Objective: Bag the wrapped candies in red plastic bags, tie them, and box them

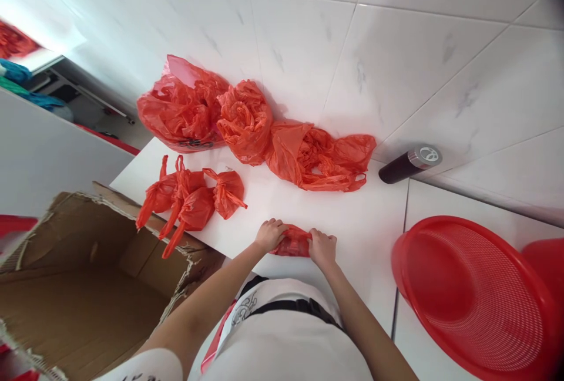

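Observation:
A red plastic bag point(294, 242) lies on the white table point(348, 234) close to my body, partly flattened, its contents not clear through the film. My left hand point(269, 235) grips its left end, fingers curled over the edge. At the opposite end, my right hand point(322, 246) is closed on the plastic. Left of my hands sit several small knotted red bags point(198, 208), their tied handles sticking out. Behind, along the wall, are a large red bag point(180, 111), a bunched red bag point(245, 122) and a spread heap of red bags point(317, 158).
A torn-edged cardboard box point(88, 287) stands open at the lower left, against the table. On the right is a red plastic basket point(473, 287) with mesh sides. A dark bottle point(408, 164) with a silver cap stands near the tiled wall point(304, 34).

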Demonstrator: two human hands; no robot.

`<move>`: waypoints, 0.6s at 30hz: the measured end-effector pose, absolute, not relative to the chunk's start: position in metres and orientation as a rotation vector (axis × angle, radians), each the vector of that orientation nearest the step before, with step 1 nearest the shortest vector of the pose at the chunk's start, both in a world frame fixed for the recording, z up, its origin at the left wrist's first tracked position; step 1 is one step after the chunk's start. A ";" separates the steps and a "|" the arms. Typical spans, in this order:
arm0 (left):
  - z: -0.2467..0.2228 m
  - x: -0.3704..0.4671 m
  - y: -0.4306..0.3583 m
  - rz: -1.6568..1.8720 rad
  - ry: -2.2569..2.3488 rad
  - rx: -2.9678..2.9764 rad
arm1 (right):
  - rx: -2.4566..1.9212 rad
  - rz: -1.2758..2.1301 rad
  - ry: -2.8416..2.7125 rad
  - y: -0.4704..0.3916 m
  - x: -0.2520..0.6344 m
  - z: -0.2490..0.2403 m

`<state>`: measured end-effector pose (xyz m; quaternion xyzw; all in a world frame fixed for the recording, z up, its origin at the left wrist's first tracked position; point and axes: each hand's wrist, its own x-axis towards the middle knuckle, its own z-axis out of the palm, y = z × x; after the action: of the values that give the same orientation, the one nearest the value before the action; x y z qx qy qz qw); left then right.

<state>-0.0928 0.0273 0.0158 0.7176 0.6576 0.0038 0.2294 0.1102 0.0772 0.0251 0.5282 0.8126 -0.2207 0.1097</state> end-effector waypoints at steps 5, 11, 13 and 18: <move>0.007 -0.096 0.037 -0.002 1.778 1.949 | 1.565 -0.661 2.377 0.081 0.107 0.019; 0.009 -0.104 0.049 0.023 1.714 1.910 | 1.588 -0.723 2.346 0.088 0.114 0.019; 0.014 -0.106 0.046 0.037 1.683 1.898 | 1.585 -0.750 2.353 0.089 0.120 0.022; 0.031 -0.110 0.015 0.108 1.619 1.860 | 1.549 -0.819 2.423 0.084 0.131 0.031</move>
<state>-0.1098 0.0145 0.0308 0.7112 0.6192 0.0411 0.3302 0.1311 0.0835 0.0313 0.5167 0.8079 -0.2730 0.0757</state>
